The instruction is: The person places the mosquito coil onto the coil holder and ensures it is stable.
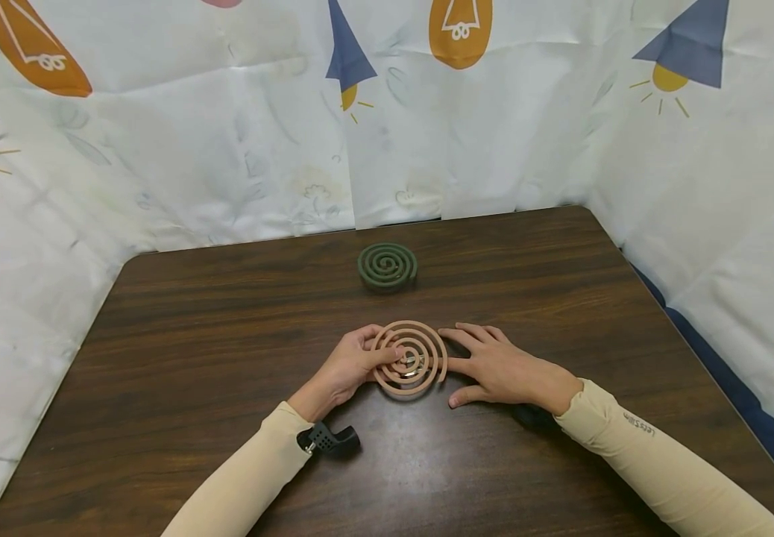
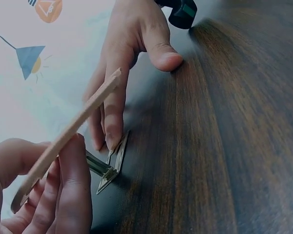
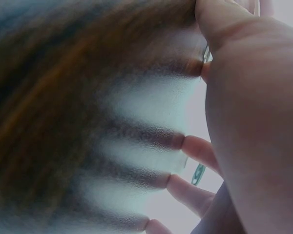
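A tan mosquito coil (image 1: 408, 324) is held by my left hand (image 1: 350, 365), the thumb lying over its rings and the fingers behind it. The left wrist view has the coil (image 2: 71, 130) edge-on, tilted above the table. Beneath it, a small folded metal coil stand (image 2: 119, 158) rests on the tabletop, with an upright strip reaching toward the left fingers. My right hand (image 1: 508, 371) lies low with fingers spread, the index fingertip on the stand. The other right fingertips touch the table in the right wrist view.
Farther back on the dark wooden table (image 1: 239, 298) sits a green coil stack (image 1: 387, 266). White printed cloth (image 1: 226, 149) hangs behind the table and along both sides. A black wrist camera (image 1: 335, 440) juts from the left wrist.
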Action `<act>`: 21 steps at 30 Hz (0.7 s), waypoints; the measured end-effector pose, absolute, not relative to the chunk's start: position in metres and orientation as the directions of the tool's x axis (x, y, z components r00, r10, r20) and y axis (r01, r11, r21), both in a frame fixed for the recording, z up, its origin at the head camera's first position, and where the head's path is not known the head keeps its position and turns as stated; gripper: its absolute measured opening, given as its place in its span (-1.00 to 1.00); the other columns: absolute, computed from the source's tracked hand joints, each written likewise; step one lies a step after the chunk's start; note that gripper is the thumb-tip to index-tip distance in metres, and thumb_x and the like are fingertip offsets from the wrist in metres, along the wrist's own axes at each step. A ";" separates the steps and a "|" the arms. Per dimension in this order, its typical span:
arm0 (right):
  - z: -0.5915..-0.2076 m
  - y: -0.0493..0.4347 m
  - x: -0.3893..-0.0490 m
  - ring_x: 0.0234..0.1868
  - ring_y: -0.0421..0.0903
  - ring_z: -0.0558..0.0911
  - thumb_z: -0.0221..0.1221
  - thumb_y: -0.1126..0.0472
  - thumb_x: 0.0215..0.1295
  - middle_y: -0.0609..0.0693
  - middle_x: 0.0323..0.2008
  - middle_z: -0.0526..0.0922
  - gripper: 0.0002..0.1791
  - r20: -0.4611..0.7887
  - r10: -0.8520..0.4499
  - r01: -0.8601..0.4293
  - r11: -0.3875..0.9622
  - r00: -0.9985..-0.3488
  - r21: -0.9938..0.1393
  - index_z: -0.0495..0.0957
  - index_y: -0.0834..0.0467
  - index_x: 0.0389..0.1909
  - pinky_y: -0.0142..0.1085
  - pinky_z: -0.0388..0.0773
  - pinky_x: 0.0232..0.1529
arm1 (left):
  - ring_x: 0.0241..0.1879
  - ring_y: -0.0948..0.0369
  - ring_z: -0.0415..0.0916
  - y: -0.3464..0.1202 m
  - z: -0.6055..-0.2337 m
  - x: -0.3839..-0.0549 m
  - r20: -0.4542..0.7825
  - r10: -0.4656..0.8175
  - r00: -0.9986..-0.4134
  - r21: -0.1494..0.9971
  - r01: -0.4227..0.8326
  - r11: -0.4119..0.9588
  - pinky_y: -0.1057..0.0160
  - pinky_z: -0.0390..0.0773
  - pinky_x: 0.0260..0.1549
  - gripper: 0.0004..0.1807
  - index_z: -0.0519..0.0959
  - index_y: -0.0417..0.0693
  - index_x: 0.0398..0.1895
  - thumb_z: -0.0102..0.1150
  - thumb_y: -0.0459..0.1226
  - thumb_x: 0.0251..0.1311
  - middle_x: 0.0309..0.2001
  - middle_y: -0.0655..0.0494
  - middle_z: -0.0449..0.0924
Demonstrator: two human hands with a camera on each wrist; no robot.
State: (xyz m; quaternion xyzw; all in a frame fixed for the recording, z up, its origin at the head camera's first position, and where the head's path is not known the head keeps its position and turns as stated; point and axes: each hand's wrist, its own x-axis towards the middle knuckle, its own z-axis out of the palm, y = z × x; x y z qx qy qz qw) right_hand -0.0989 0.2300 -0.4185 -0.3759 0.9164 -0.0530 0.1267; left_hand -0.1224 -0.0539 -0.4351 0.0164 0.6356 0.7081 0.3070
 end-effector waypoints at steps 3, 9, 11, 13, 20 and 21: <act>-0.418 0.230 -0.099 0.64 0.31 0.09 0.04 -0.49 0.34 0.10 0.66 0.07 -0.21 -0.193 -0.702 -0.674 0.712 -0.685 -0.197 0.32 -0.30 0.53 0.40 0.22 0.45 | -0.43 0.31 0.75 -0.054 -0.435 -0.122 -0.364 0.452 -0.814 0.912 -0.409 -0.003 0.36 0.72 -0.48 -0.59 0.42 -0.27 0.20 0.28 -0.34 0.37 -0.33 0.15 0.76; -0.417 0.230 -0.099 0.65 0.30 0.08 0.05 -0.49 0.33 0.09 0.66 0.07 -0.21 -0.201 -0.698 -0.667 0.716 -0.688 -0.204 0.33 -0.29 0.53 0.41 0.21 0.45 | -0.43 0.31 0.73 -0.053 -0.434 -0.122 -0.362 0.446 -0.819 0.915 -0.402 0.004 0.36 0.71 -0.49 -0.59 0.43 -0.28 0.19 0.29 -0.36 0.35 -0.36 0.17 0.75; -0.417 0.230 -0.099 0.65 0.30 0.08 0.05 -0.49 0.33 0.09 0.66 0.07 -0.21 -0.204 -0.697 -0.666 0.717 -0.687 -0.205 0.34 -0.29 0.52 0.41 0.21 0.45 | -0.43 0.31 0.73 -0.053 -0.433 -0.122 -0.366 0.441 -0.819 0.915 -0.402 0.012 0.36 0.71 -0.48 -0.58 0.44 -0.28 0.19 0.30 -0.36 0.34 -0.37 0.17 0.75; -0.417 0.230 -0.099 0.65 0.30 0.08 0.05 -0.49 0.33 0.09 0.66 0.06 -0.21 -0.206 -0.697 -0.666 0.717 -0.687 -0.206 0.35 -0.28 0.52 0.41 0.20 0.45 | -0.43 0.30 0.73 -0.053 -0.432 -0.121 -0.371 0.435 -0.820 0.915 -0.403 0.020 0.36 0.71 -0.48 -0.58 0.44 -0.27 0.19 0.31 -0.35 0.34 -0.36 0.17 0.75; -0.417 0.230 -0.097 0.64 0.30 0.08 0.03 -0.50 0.34 0.09 0.66 0.06 -0.21 -0.213 -0.698 -0.668 0.716 -0.684 -0.202 0.33 -0.29 0.53 0.40 0.20 0.46 | -0.48 0.30 0.71 -0.051 -0.431 -0.120 -0.370 0.425 -0.826 0.920 -0.390 0.043 0.37 0.68 -0.52 -0.62 0.45 -0.28 0.14 0.30 -0.36 0.32 -0.40 0.15 0.73; -0.417 0.230 -0.097 0.64 0.30 0.09 0.03 -0.50 0.34 0.09 0.66 0.06 -0.20 -0.212 -0.698 -0.668 0.716 -0.684 -0.201 0.32 -0.29 0.53 0.40 0.20 0.46 | -0.48 0.30 0.71 -0.051 -0.430 -0.120 -0.370 0.426 -0.826 0.920 -0.389 0.044 0.37 0.67 -0.53 -0.62 0.45 -0.28 0.13 0.29 -0.37 0.32 -0.40 0.14 0.73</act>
